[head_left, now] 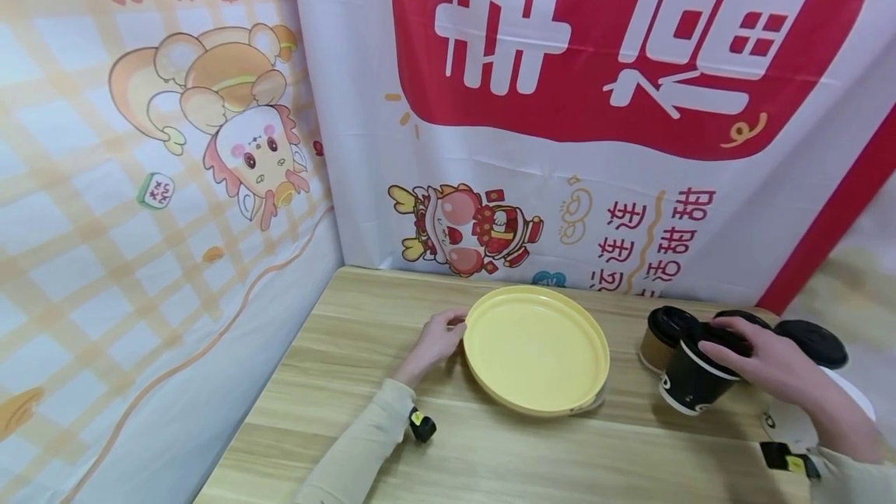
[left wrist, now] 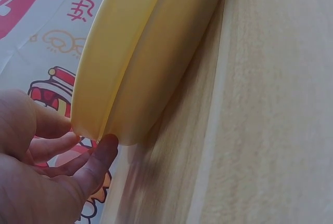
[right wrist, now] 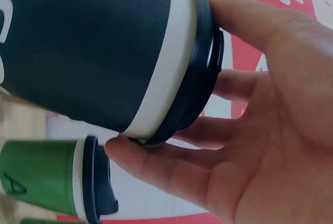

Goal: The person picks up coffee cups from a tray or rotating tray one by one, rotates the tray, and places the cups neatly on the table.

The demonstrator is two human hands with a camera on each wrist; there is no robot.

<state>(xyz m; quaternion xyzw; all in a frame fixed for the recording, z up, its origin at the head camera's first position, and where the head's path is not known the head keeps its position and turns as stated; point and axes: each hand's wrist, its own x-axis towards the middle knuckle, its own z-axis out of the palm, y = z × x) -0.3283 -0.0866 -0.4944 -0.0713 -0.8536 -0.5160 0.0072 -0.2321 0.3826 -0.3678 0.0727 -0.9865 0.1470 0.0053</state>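
A round yellow tray point(head_left: 535, 352) with a raised rim lies on the wooden table. My left hand point(head_left: 442, 337) pinches its left edge; in the left wrist view the thumb point(left wrist: 99, 161) is on the outer wall and the fingers are at the rim. On the right, my right hand point(head_left: 777, 364) holds a black paper coffee cup point(head_left: 700, 379) from above, its fingers spread around the black lid point(right wrist: 200, 73). A white band shows under that lid. The cup stands slightly tilted in the head view, close to the other cups.
A brown cup point(head_left: 654, 350) with a black lid stands just left of the held cup. A white cup point(head_left: 777, 418) with a black lid is at the far right. Green lidded cups point(right wrist: 41, 177) show in the right wrist view. A printed cloth point(head_left: 364, 201) hangs behind the table.
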